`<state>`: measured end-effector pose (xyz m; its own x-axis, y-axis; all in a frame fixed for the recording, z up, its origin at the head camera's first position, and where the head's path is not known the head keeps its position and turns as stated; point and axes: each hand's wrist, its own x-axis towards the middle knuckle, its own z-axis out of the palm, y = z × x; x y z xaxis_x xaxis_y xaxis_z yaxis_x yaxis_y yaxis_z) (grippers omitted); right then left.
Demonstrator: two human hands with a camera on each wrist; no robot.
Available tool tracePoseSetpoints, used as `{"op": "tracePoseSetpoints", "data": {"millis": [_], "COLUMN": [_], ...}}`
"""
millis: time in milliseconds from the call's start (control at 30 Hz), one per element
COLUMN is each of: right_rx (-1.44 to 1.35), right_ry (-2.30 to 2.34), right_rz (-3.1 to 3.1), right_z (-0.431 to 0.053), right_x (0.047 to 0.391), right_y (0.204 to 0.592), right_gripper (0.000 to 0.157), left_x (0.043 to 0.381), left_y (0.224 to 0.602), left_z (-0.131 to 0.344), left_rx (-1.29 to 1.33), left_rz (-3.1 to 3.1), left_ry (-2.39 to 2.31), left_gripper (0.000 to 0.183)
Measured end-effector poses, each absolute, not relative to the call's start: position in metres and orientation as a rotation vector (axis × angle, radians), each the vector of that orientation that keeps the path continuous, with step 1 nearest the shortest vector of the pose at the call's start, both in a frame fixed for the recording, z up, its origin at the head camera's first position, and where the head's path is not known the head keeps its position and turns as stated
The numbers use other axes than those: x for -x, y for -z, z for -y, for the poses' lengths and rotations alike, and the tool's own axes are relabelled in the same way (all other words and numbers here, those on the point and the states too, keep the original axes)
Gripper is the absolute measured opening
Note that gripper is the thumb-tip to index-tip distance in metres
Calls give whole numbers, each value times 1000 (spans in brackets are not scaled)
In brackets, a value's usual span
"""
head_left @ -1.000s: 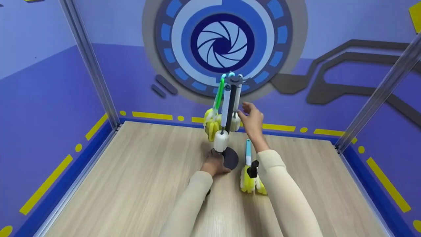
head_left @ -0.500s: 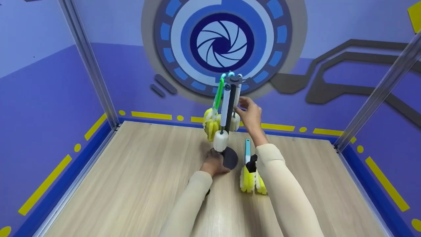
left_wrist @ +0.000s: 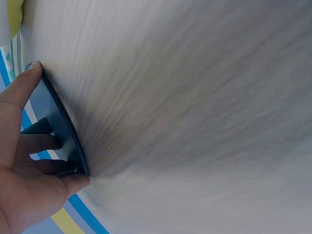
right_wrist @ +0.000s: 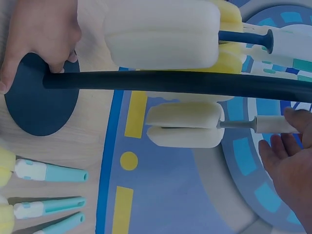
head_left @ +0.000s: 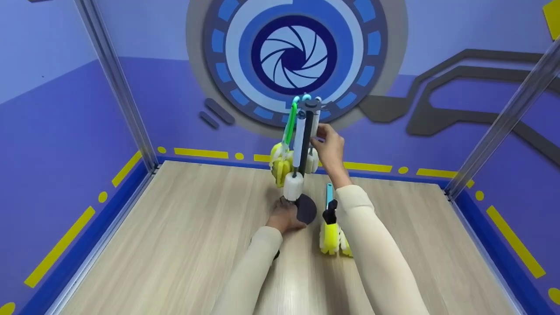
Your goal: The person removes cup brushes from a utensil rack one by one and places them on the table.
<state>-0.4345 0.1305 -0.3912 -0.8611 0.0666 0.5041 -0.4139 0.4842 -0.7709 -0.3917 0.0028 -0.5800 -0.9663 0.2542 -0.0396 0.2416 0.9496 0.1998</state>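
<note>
A black stand [head_left: 307, 142] with a round base [head_left: 308, 210] stands upright, several sponge bottle brushes hanging from its top hooks. My left hand [head_left: 283, 215] grips the base by its edge, thumb and fingers spread round the disc [left_wrist: 63, 126] in the left wrist view. On the stand's right side, my right hand [head_left: 330, 146] pinches the white handle of a hanging bottle brush [right_wrist: 187, 124] with a white sponge head. Another white brush [head_left: 293, 187] hangs at the front. A yellow-and-white brush [head_left: 281, 168] with a green handle hangs on the left.
More bottle brushes [head_left: 330, 239] with yellow heads and turquoise handles lie on the wooden table [head_left: 205, 227] under my right forearm. A blue printed wall [head_left: 166, 105] rises close behind the stand. Metal posts [head_left: 127, 96] mark the corners.
My right hand has moved slightly left and up, closing its thumb and fingers on the handle of the hanging white brush. The left hand stays on the base.
</note>
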Motion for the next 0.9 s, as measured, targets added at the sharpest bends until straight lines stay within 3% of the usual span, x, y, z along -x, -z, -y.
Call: {"op": "tracePoseSetpoints", "data": {"millis": [333,900], "right_rx": [-257,-348], "right_ry": [-1357,-1318], "right_rz": [2216,2228], "right_z": [-130,-140], "right_x": [435,430], "right_y": [391,396], "right_gripper": [23,24], "left_x": [393,387], "left_y": [581,585], "left_z": [-2,3], "left_rx": [-391,-490], "left_rz": [-3058,-3161], "left_ry": [-283,-297], "left_gripper": [88,85]}}
